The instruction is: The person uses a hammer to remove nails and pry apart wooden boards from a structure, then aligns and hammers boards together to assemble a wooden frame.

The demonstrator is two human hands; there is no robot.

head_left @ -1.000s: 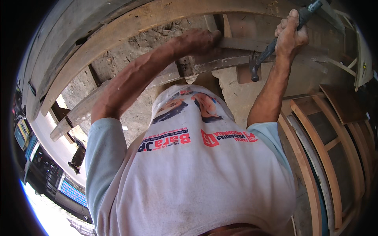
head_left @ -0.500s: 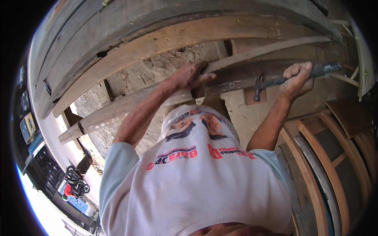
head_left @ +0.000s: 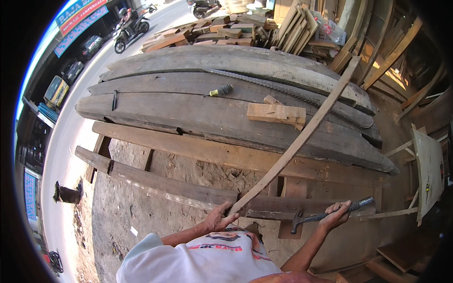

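Note:
My left hand [head_left: 219,218] grips the lower end of a long, thin wooden strip [head_left: 302,134], which slants up and right across the weathered planks [head_left: 155,106]. My right hand [head_left: 336,213] holds a claw hammer [head_left: 314,219] by its dark handle, its head turned left over a long dark beam [head_left: 179,188] in front of my body. Behind that lies a lighter brown beam [head_left: 207,146]. On the planks lie a short wood block [head_left: 276,113], a yellow-and-black screwdriver [head_left: 222,89], a small dark metal piece [head_left: 114,99] and a long ridged metal rod [head_left: 259,85].
Stacked offcuts [head_left: 207,33] and leaning boards [head_left: 382,42] stand behind the planks. A pale panel [head_left: 427,174] and wooden frames are on the right. On the left runs a road [head_left: 66,141] with parked cars and a person riding a scooter [head_left: 127,30].
The view has tilted up, bringing the planks and road into sight. The thin strip in my left hand has swung up steeply to the right. My right hand has lowered with the hammer.

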